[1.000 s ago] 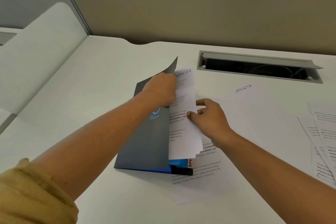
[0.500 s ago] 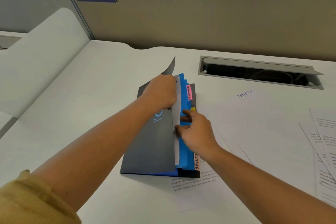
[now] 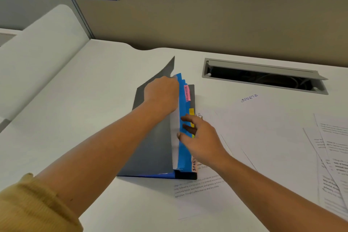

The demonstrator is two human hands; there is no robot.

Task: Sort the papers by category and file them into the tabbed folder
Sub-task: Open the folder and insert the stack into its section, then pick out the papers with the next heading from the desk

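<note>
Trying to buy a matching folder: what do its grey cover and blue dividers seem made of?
Grey cover: likely thin flexible plastic, matte with a faint sheen; its lifted corner bends. Blue dividers: probably smooth plastic or coated card; hard to tell.

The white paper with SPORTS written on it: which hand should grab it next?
Right hand, probably: its fingers lie loosely on the blue tabbed dividers, beside the white SPORTS paper. The left hand grips the grey folder cover, holding it open.
</note>
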